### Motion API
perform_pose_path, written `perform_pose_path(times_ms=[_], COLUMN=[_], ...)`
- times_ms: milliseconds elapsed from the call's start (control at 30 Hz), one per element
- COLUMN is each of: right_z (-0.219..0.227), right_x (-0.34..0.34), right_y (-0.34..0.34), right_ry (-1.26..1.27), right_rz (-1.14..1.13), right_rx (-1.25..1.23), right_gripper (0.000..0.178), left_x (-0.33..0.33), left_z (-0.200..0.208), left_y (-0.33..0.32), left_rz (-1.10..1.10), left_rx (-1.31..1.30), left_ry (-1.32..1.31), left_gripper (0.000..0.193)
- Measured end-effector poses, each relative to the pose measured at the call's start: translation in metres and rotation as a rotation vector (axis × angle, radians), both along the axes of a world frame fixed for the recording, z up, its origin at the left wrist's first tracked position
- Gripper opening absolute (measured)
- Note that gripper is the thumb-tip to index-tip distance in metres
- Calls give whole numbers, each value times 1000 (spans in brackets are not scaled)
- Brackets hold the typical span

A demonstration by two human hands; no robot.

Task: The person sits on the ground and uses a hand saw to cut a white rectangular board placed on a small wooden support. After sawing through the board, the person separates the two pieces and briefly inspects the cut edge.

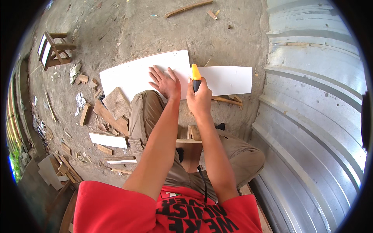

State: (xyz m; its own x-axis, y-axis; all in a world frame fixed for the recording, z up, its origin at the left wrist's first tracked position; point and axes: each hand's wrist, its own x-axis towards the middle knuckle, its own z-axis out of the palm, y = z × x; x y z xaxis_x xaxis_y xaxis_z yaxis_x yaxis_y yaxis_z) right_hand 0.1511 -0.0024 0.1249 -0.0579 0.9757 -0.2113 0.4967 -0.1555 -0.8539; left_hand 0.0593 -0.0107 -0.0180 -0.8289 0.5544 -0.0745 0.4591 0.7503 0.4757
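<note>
My left hand (166, 82) lies flat with fingers spread on a large white board (128, 72), pressing on its top face. Just to the right, my right hand (200, 97) is wrapped round the orange-and-black handle of a handsaw (196, 73). The saw is at the right end of the large board; its blade is seen edge-on and can hardly be made out. Beyond the handle, on the right, extends a narrower white board (229, 79). Whether the two boards are still joined is hidden behind the saw and hand.
Corrugated metal sheeting (311, 116) walls off the right side. Wood offcuts (112, 120) and a white-faced strip (108, 140) litter the floor at left. A small wooden stool (54, 50) stands at far left. Wooden pieces (229, 100) lie by the narrow board; a stick (188, 8) lies farther off.
</note>
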Motion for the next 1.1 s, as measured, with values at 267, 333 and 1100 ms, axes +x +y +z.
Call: perform_pose_path(times_ms=[267,333,1100], right_z=[2,21,111], right_x=[18,25,59], right_y=[-2,-11,-63], right_ry=[0,-12,-114], right_rz=[43,61,41], right_rx=[-39,-46,-321], right_gripper=[26,26,19], left_x=[12,10,10], left_z=[12,7,0], left_y=[13,11,7], left_rz=[133,142,117], left_rx=[-148,-173,-225], left_ry=[43,55,54], left_gripper=[72,72,75])
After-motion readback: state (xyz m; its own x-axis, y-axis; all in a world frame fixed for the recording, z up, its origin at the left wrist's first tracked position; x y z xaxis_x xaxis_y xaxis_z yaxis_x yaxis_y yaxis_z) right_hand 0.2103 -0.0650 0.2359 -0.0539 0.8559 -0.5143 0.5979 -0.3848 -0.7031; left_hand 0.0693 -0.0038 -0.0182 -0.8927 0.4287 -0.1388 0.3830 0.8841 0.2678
